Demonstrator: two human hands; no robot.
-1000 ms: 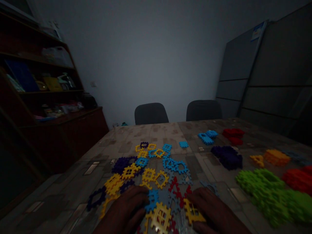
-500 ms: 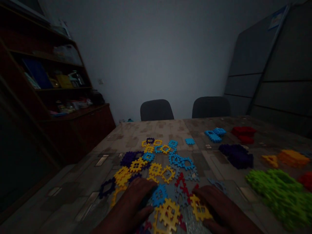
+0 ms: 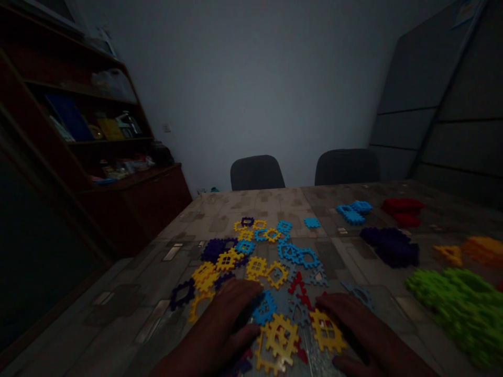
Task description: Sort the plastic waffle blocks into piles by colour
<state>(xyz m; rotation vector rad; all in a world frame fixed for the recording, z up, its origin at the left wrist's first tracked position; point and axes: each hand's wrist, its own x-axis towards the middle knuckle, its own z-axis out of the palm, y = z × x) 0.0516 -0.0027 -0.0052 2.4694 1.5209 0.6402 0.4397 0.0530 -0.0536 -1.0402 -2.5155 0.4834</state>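
Observation:
My left hand (image 3: 226,317) rests low over the pile, thumb apart from the fingers, beside a blue interlocking tile (image 3: 264,308). Opposite it my right hand (image 3: 359,327) also has thumb and fingers spread, nearest to a yellow window tile (image 3: 327,331); whether it touches that tile I cannot tell. Between the hands lie a yellow tile with toothed edges (image 3: 282,337), a grey tile (image 3: 299,312) and a red triangular piece (image 3: 297,284). Farther up the table are yellow tiles (image 3: 257,266), blue ones (image 3: 308,257) and dark purple ones (image 3: 212,250).
Grouped by colour at the right are green tiles (image 3: 458,303), dark purple tiles (image 3: 393,247), orange tiles (image 3: 484,250), red tiles (image 3: 403,209) and blue tiles (image 3: 356,212). Two chairs (image 3: 257,173) stand behind the patterned table (image 3: 220,209). A shelf unit (image 3: 133,209) is at left.
The view has shifted slightly, so the tiles appear a little farther right. Both hands stay low over the pile, and the right thumb seems slightly farther from the yellow window tile.

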